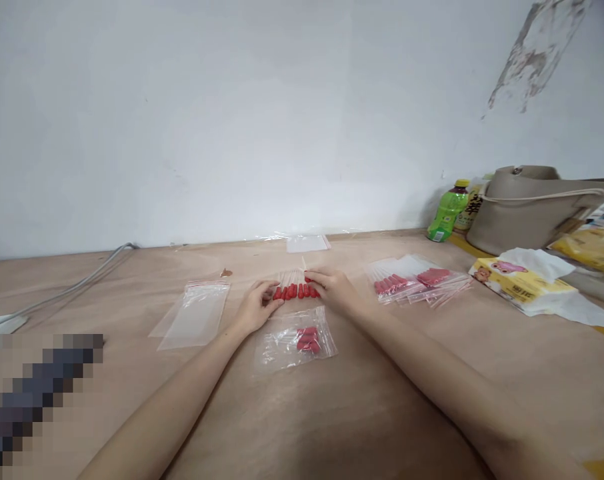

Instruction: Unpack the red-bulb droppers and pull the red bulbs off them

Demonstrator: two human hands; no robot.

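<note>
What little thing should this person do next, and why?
Perhaps the right hand should lift the red-ended piece at its fingertips clear of the red row: that piece sits farther from the person than its neighbours, and the clear bag on the near side has red pieces in or on it.

Red-ended pieces, brown tabletop, green bottle, taupe bag, cartoon-printed yellow tissue pack

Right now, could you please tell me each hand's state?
Left hand: curled beside the red-ended sticks; grip cannot be told.
Right hand: closed on one red-ended stick.
</note>
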